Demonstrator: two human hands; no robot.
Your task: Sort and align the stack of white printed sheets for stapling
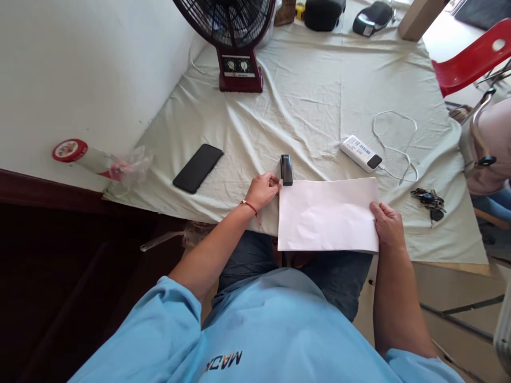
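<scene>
A sheaf of white paper [327,215] lies at the table's front edge and juts out over my lap. My right hand [388,223] grips its right edge, thumb on top and the other fingers hidden underneath. By the upper left corner is my left hand [263,190], its fingers bent and pressed together; whether they pinch the corner or some tiny thing is too small to tell. A black stapler [286,170] sits at that same corner, just right of my left fingertips, its near end meeting the paper's top edge.
Left of the stapler lies a black phone [198,168]. A white power bank [361,153] with a cable and a bunch of keys [429,201] are on the right. A fan [240,69] stands at the back. Beyond the right edge are a red chair [471,66] and part of a person.
</scene>
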